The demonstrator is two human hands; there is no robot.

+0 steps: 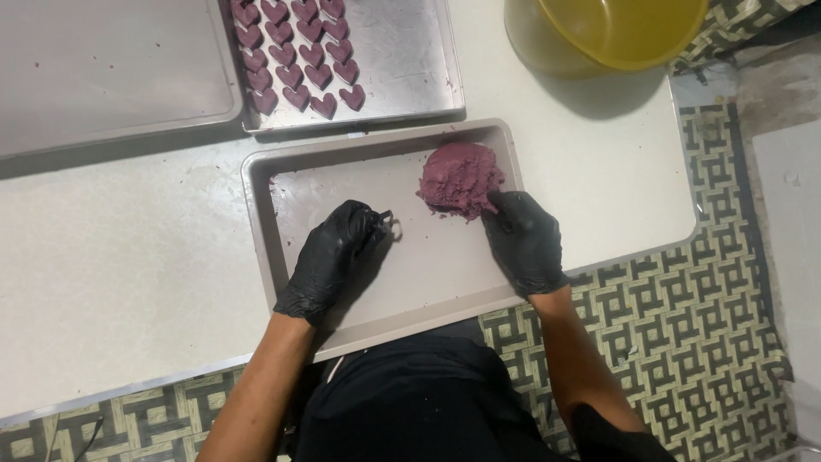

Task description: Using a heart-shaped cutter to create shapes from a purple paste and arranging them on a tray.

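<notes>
A grey rectangular tray [282, 171] lies on the white table in front of me. A lump of purple dough [460, 178] sits in its far right corner. My right hand [523, 239], in a black glove, presses its fingertips into the near edge of the dough. My left hand [335, 255], also in a black glove, rests in the middle of the tray with its fingers closed around a small metal cutter [392, 226], which is mostly hidden by the glove.
A metal baking sheet [410, 77] behind the tray holds several purple heart-shaped pieces [299, 60]. Another metal sheet [111, 68] lies at the far left. A yellow bowl [599, 34] stands at the far right. Patterned floor covering [684, 325] lies beyond the table edge.
</notes>
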